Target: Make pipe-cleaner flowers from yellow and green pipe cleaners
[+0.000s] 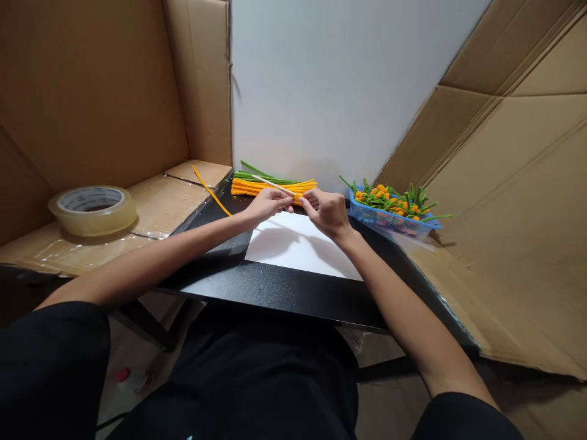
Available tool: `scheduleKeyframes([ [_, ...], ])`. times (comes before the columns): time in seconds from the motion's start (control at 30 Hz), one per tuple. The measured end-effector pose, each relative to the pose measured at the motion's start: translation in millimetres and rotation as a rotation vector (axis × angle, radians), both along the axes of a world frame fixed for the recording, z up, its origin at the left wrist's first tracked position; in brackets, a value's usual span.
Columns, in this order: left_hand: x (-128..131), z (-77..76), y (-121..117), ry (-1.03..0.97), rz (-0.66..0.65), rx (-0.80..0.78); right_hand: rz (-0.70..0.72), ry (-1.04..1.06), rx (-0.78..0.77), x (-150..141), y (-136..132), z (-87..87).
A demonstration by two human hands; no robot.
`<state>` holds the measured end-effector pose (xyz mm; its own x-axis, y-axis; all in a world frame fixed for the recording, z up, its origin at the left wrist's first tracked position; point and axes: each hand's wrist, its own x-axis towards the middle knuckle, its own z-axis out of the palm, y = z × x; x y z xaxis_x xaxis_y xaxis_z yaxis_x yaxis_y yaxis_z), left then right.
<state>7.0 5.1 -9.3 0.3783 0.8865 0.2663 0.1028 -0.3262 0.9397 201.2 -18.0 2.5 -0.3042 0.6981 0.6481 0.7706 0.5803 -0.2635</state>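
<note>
My left hand (267,204) and my right hand (326,212) meet above a white sheet of paper (300,247) on the black table (275,287). The left hand pinches a thin pale wooden stick (274,184) that slants up to the left. Between the two hands an orange pipe cleaner (298,197) is wound on the stick, and the right hand's fingers are closed on it. Just behind the hands lies a pile of orange pipe cleaners (257,186) with green pipe cleaners (261,175) at its back.
A blue basket (389,221) of finished orange-and-green pieces stands at the right. A roll of clear tape (93,209) sits on a cardboard ledge at the left. One loose orange pipe cleaner (211,190) lies at the table's left edge. Cardboard walls stand on both sides.
</note>
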Motion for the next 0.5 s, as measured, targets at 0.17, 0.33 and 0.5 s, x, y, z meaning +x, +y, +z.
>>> scheduleKeyframes([
  [0.17, -4.6, 4.3, -9.9, 0.361, 0.121, 0.367, -0.016, 0.077, -0.084, -5.4, -0.5, 0.3],
  [0.33, -4.2, 0.8, -14.4, 0.672, 0.296, 0.693, -0.030, 0.165, -0.161, -11.0, 0.1, -1.1],
  [0.5, -8.9, 3.6, -8.3, 0.794, 0.296, 0.791, 0.049, 0.146, -0.277, -9.3, 0.9, 0.3],
])
